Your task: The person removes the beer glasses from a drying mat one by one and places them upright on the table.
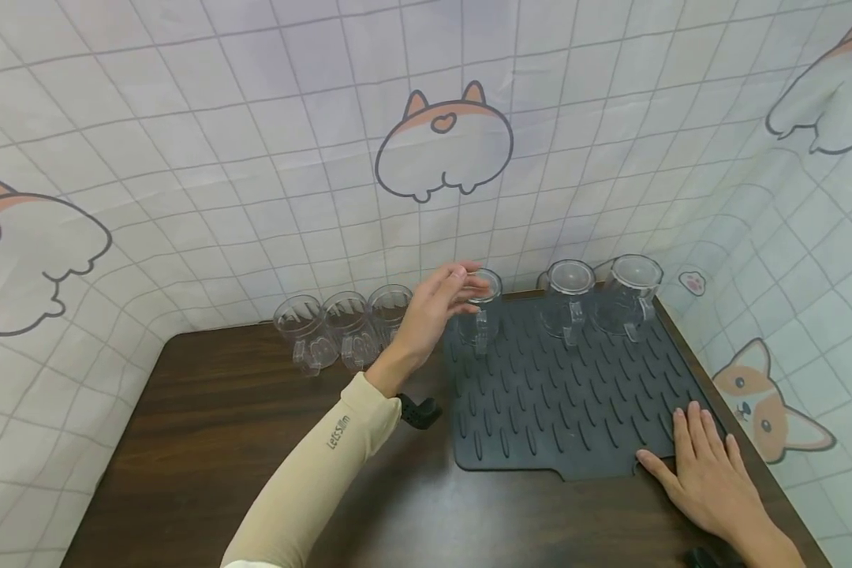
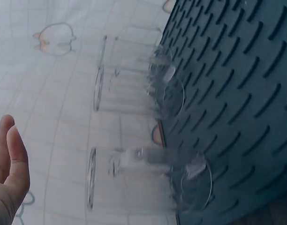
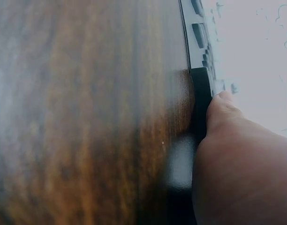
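My left hand [image 1: 433, 308] hovers beside and partly over a clear glass mug [image 1: 484, 319] on the left edge of a dark ridged drying mat [image 1: 539, 410]. Its fingers are loosely extended. A gap shows between the fingertips [image 2: 18, 145] and the nearest mug [image 2: 148, 180] in the left wrist view. Two more glass mugs, a middle mug [image 1: 569, 300] and a right-hand mug [image 1: 632, 296], stand farther right on the mat. My right hand [image 1: 713, 481] lies flat with fingers spread at the mat's near right corner, its palm over the wooden table.
Left of the mat, three glass mugs stand in a row along the back: a left mug [image 1: 301, 323], a middle mug [image 1: 351, 323] and a third mug [image 1: 389, 304], partly behind my left arm. A grid-patterned cloth wall [image 1: 291, 197] rises behind the brown table [image 1: 184, 442].
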`<state>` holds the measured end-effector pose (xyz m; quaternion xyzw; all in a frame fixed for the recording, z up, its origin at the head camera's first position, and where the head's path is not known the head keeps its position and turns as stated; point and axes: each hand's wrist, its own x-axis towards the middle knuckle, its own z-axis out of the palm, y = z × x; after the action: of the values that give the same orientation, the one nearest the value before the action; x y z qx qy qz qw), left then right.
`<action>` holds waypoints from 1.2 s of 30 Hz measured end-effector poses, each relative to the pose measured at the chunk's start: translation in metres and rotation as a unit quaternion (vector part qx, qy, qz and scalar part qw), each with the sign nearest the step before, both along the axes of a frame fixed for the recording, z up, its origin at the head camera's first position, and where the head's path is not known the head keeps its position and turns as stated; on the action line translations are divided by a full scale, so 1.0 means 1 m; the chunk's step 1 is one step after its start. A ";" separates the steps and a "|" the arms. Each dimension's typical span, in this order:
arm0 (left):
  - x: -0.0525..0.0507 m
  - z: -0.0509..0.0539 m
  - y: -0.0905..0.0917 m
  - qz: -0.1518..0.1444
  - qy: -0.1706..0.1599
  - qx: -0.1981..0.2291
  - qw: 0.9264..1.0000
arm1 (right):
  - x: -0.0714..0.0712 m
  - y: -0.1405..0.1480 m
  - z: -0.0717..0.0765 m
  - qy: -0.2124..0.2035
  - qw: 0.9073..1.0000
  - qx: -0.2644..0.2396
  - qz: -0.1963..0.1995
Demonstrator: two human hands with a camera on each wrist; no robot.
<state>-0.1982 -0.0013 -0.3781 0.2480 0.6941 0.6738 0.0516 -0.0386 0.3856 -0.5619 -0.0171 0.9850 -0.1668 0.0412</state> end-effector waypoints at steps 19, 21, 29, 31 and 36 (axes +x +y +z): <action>0.008 -0.016 0.067 -0.080 -0.037 -0.003 0.996 | 0.008 -0.003 0.003 -0.011 1.000 -0.002 -0.006; 0.009 -0.020 0.073 -0.081 -0.042 -0.001 0.996 | 0.009 -0.005 0.003 -0.014 1.000 -0.004 -0.006; 0.014 -0.042 0.096 -0.101 -0.048 -0.020 0.994 | 0.014 -0.006 0.004 0.001 1.000 -0.006 -0.009; 0.016 -0.047 0.101 -0.106 -0.050 -0.020 0.993 | 0.016 -0.007 0.003 0.004 1.000 -0.004 -0.013; 0.020 -0.057 0.113 -0.111 -0.054 -0.023 0.992 | 0.020 -0.007 -0.001 -0.001 1.000 -0.006 -0.017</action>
<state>-0.1783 0.1120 -0.4349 0.2856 0.6735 0.6605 0.1691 -0.0189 0.3782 -0.5628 -0.0008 0.9842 -0.1730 0.0390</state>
